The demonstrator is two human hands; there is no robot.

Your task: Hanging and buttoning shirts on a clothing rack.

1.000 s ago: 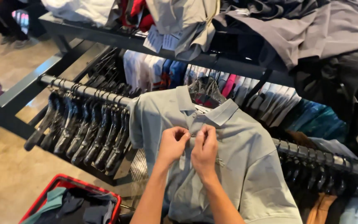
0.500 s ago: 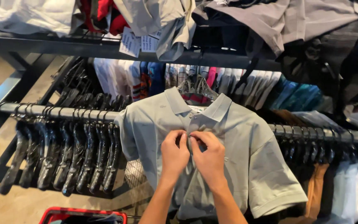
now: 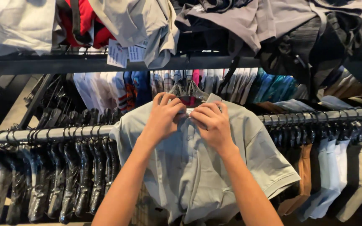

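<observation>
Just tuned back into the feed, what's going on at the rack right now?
A person stands at a clothing rail with a pale grey-green polo shirt hanging on a hanger in front of them. Both hands are up at its collar: the left hand and the right hand pinch the fabric at the neck opening, fingertips almost touching. Empty black hangers crowd the rail on the left, more shirts hang on the right, and folded clothes lie on the shelf above.
</observation>
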